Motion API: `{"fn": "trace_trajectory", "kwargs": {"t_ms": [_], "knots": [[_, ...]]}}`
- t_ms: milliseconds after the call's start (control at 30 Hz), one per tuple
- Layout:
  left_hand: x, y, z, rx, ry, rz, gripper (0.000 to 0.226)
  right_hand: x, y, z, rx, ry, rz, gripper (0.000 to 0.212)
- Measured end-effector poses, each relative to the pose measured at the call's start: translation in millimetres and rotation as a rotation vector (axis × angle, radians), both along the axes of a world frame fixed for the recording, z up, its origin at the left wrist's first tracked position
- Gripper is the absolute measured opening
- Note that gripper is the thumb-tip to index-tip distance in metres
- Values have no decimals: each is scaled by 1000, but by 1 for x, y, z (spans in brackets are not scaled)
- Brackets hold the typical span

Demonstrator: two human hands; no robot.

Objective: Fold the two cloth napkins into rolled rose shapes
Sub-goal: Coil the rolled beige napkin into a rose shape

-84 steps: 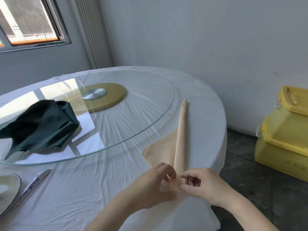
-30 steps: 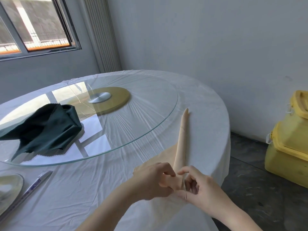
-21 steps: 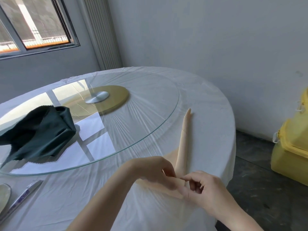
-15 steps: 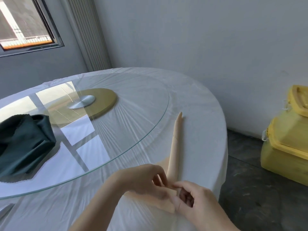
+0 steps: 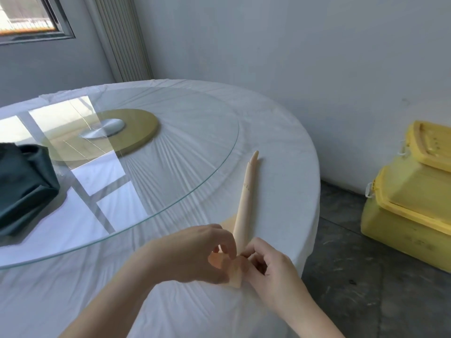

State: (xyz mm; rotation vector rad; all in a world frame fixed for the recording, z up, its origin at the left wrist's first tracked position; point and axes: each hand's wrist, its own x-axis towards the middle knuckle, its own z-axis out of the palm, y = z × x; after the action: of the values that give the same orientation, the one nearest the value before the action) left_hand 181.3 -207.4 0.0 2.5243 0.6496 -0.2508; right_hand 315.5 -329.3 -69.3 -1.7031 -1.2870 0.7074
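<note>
peach napkin (image 5: 245, 203) — less flat flap than before | left hand (image 5: 195, 254), right hand (image 5: 271, 269) both pinch its near end

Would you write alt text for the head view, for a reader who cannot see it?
The left hand and right hand pinch the near end of a peach napkin rolled into a long tapering strip on a white tablecloth. A crumpled dark green napkin lies on the glass turntable; stacked yellow bins stand nearby.

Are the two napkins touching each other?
Apart. The head view shows the dark green napkin on the glass turntable, bare tablecloth between it and the peach napkin.
</note>
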Motion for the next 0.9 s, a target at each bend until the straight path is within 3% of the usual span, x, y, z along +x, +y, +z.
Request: {"fn": "trace_trajectory", "kwargs": {"t_ms": [233,300,400,567,800,900], "knots": [[-1,-5,-9,-86,3,34,36,4,-1,-1,23,69,6,13],[1,-4,-11,-121,-20,55,32,5,-5,-1,14,107,44,27],[1,-1,-12,-154,-41,111,28,4,-4,-2,-71,-28,46,40],[2,8,-15,-36,-109,84,17,5,2,-2,-30,39,-50,34],[2,3,-14,49,-68,33,45,1,5,0,-27,59,-93,37],[5,-3,-15,58,-70,68,39,1,1,-1,-32,53,-101,41]]}}
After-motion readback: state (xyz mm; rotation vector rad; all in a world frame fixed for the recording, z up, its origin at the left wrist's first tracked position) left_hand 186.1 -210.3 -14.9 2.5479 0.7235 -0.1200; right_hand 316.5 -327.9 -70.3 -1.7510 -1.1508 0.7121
